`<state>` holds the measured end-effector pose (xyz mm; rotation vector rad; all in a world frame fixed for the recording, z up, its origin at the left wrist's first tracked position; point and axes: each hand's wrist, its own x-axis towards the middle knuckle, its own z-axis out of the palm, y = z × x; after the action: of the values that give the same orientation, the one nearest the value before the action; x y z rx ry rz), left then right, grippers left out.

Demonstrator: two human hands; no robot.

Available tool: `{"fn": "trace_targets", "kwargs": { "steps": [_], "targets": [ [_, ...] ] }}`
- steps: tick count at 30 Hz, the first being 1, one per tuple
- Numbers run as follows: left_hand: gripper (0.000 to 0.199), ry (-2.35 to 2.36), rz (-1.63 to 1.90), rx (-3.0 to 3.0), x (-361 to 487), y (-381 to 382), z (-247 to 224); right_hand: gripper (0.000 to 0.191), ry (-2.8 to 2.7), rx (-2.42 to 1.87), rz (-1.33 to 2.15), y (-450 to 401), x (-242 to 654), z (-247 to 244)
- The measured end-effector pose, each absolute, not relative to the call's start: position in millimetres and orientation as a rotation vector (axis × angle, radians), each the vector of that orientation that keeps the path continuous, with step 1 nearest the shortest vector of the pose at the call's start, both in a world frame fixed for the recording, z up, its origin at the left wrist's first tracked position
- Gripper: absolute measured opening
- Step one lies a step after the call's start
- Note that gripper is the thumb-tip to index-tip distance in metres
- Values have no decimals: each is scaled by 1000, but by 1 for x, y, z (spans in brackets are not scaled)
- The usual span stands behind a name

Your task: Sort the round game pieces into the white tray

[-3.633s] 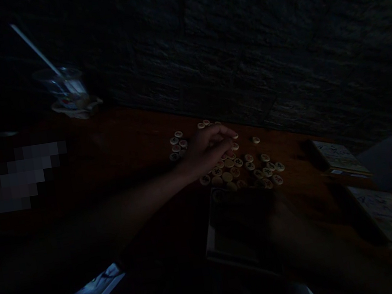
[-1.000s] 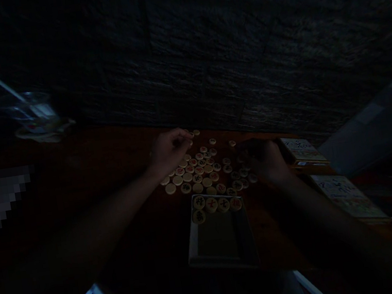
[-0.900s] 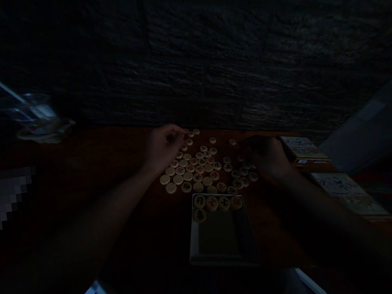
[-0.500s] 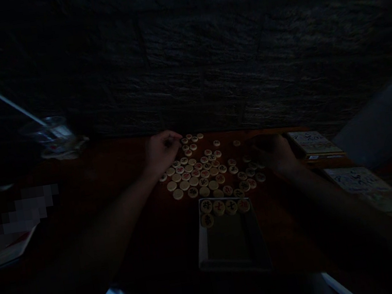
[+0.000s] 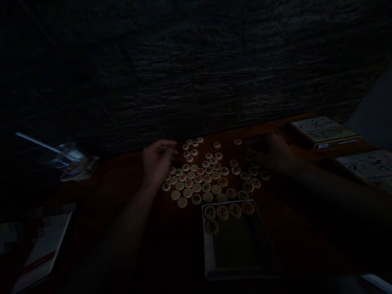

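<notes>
Many round wooden pieces [image 5: 196, 187] with red or black characters, some blank side up, lie spread over a dark wooden table. A shallow box [image 5: 208, 255] in front of them holds several pieces along its far end. My left hand [image 5: 157, 160] is at the left edge of the spread, thumb and fingers curved towards each other with a gap between them; I see nothing in it. My right hand [image 5: 272, 152] hovers at the right edge, over or beside some pieces; its fingers are dark and anything in them cannot be made out.
A clear cup [image 5: 67, 159] with a straw stands at the far left. Two flat boxes [image 5: 322, 129] [image 5: 380, 171] lie at the right. A booklet [image 5: 43, 258] is at the left. A stone wall [image 5: 183, 60] rises behind the table.
The view has shifted a little, so the table and cup appear lower. My left hand has moved slightly left, away from the small far pieces. The pieces in the box look the same.
</notes>
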<state>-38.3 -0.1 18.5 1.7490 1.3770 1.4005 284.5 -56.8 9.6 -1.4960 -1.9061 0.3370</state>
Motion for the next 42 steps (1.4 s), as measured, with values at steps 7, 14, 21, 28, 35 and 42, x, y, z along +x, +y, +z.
{"fn": "trace_targets", "kwargs": {
  "steps": [7,14,21,28,35,42],
  "targets": [
    [14,1032,524,2067,-42,-20,46,23,-1923,-1468,319,-59,281,14],
    [24,811,-4,2185,-34,-49,63,24,-1918,-1447,332,-60,279,15],
    [24,829,52,2181,-31,-45,55,25,-1959,-1487,343,-60,280,15],
    [36,850,126,2183,-33,-39,47,23,-1919,-1501,362,-59,280,13],
    [27,870,267,2096,-31,-36,43,23,-1913,-1490,365,-58,282,11],
    [21,977,724,1838,-19,-36,37,24,-1888,-1470,399,-65,276,16]
  ]
}}
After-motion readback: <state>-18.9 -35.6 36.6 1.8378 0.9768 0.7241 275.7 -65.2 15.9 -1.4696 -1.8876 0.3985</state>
